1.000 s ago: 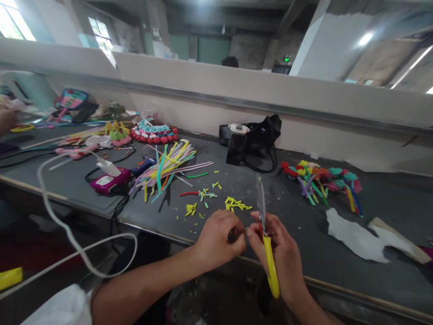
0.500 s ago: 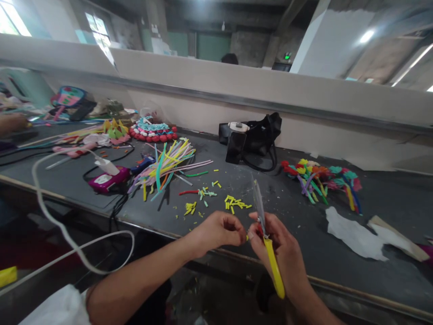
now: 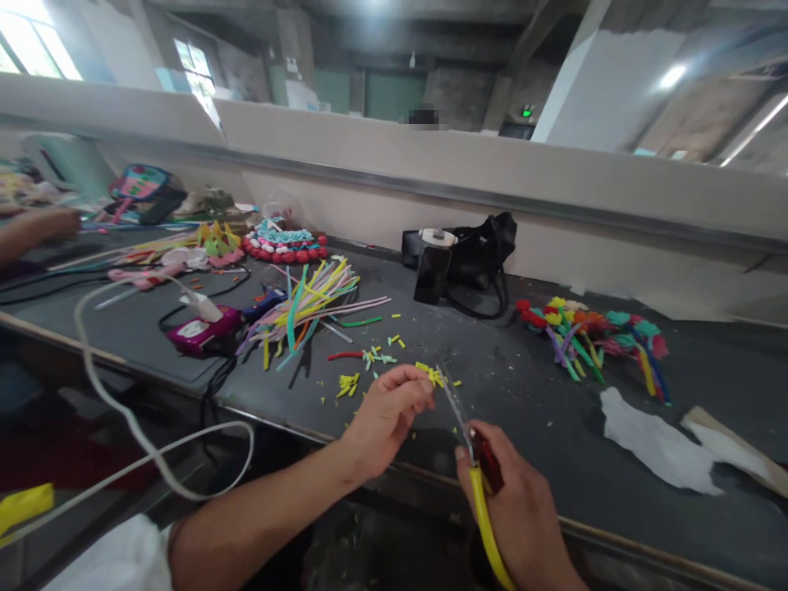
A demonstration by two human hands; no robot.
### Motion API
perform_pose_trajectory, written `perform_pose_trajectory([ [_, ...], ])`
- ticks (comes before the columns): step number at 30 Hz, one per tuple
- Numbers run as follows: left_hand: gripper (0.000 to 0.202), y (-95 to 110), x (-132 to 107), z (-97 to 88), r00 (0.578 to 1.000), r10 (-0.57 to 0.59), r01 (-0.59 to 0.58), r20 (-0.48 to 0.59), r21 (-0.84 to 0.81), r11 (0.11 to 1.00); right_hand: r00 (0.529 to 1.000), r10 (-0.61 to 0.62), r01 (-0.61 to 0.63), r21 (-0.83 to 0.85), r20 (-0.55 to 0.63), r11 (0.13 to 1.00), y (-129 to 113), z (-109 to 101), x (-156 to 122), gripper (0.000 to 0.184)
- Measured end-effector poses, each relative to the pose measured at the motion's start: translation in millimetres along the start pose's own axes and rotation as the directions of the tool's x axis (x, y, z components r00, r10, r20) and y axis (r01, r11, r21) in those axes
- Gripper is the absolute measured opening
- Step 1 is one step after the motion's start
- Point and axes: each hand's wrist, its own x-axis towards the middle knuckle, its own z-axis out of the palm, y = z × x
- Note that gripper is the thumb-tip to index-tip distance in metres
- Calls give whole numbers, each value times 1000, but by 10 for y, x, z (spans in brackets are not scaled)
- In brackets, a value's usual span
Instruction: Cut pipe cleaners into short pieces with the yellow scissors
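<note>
My right hand [image 3: 517, 501] is shut on a pair of scissors [image 3: 456, 414] with one yellow and one red handle, blades pointing up and left. My left hand [image 3: 387, 414] is closed in a pinch left of the blades; whatever its fingertips hold is hidden. Just beyond them lies a heap of short yellow pieces [image 3: 438, 377], partly covered by the fingers and blade tips. Another small yellow pile [image 3: 348, 384] is left of my left hand. Pale green bits [image 3: 378, 356] and a red fuzzy stem [image 3: 345, 355] lie behind it.
A bundle of coloured fuzzy stems [image 3: 308, 304] lies beside a purple device [image 3: 206, 330] with a white cable. A black bag [image 3: 486, 254] stands at the back. Fuzzy flowers [image 3: 584, 324] and white scraps [image 3: 656, 443] are on the right. Another person's hand [image 3: 46, 226] shows far left.
My left hand has moved up and left to the yellow heap, away from my right hand. The scissors have tilted left and dropped lower. The view has shifted slightly.
</note>
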Motion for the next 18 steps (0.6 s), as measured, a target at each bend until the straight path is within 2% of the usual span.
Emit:
perform_pose_trajectory([
  [9, 8, -28, -28, 13, 998, 44, -44, -48, -6, 999, 998, -53, 55, -137, 13, 989, 17, 32, -39, 24],
  [18, 9, -14, -40, 46, 998, 44, -45, -44, -36, 998, 997, -70, 74, -157, 28, 985, 32, 39, -69, 25],
])
